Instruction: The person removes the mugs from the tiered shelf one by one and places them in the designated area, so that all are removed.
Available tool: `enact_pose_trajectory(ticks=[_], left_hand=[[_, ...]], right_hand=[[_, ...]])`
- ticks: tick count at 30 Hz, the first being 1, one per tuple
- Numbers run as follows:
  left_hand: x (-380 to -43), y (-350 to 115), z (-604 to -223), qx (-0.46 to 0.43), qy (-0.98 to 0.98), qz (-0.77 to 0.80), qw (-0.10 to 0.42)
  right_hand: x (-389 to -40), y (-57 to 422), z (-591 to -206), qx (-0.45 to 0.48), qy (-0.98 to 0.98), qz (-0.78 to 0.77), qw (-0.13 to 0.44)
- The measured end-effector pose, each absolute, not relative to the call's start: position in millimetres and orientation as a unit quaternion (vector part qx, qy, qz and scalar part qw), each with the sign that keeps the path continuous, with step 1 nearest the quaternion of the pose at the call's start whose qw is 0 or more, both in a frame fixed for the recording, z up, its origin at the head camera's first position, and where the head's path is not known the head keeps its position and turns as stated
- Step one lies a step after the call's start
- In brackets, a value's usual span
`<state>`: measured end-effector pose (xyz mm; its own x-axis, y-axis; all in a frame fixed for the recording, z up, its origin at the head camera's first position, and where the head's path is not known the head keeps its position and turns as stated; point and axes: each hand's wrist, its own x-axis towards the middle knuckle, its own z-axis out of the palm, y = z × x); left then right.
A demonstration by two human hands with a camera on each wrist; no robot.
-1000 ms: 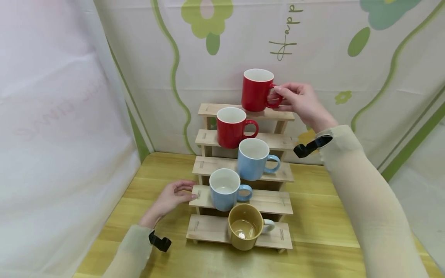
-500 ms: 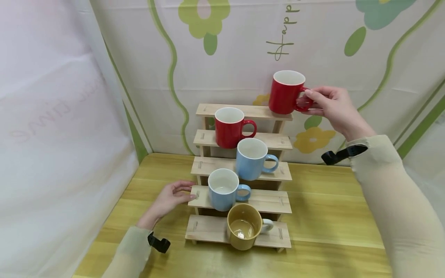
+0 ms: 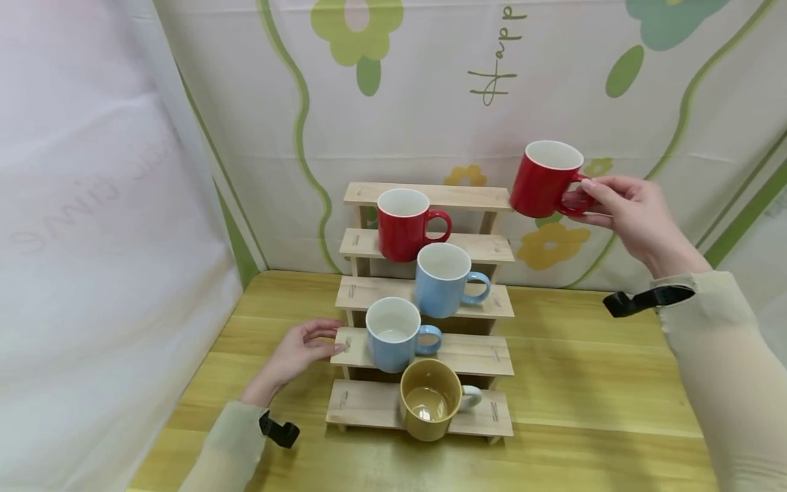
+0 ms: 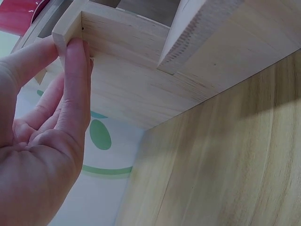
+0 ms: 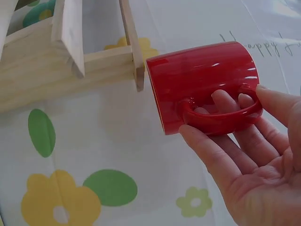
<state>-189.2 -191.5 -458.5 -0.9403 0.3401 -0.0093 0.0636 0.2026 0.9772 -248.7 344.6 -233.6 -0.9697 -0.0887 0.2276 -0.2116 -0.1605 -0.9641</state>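
Observation:
My right hand [image 3: 636,215] grips a red mug [image 3: 544,179] by its handle, off the right end of the top shelf. In the right wrist view, the fingers go through and around the handle of this mug [image 5: 202,84]. My left hand [image 3: 301,355] pinches the left end of a shelf board low on the wooden stepped rack [image 3: 363,294]. The left wrist view shows thumb and fingers [image 4: 75,89] on either side of the board's corner. On the rack stand another red mug [image 3: 401,232], two light blue mugs [image 3: 439,290] and a mustard mug [image 3: 424,417] with a white handle.
The rack stands on a wood-grain table [image 3: 584,369] against a white cloth backdrop [image 3: 418,123] printed with flowers and lettering. White cloth [image 3: 111,239] also hangs along the left side. Each mug on the rack has its handle pointing right.
My right hand has carried the red mug rightwards from above the top shelf and slightly down, past the shelf's right end. My left hand stays at the board.

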Motion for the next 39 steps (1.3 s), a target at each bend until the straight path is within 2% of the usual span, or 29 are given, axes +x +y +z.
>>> enact_pose_trajectory(ticks=[10,16,39], left_hand=[[-189.1,-191.9,-458.8,0.129,0.759,0.627,0.114],[-188.7,-191.7,-456.5,0.129,0.762,0.624,0.114],[-189.7,-189.7,-458.0,0.123,0.756,0.633,0.113]], right_hand=[[-225.9,370.9,-251.3,0.075,-0.660,0.746,0.052],[-221.1,380.8,-274.7,0.062,-0.669,0.739,0.054],[-232.0,363.2,-422.0,0.013,-0.631,0.769,0.100]])
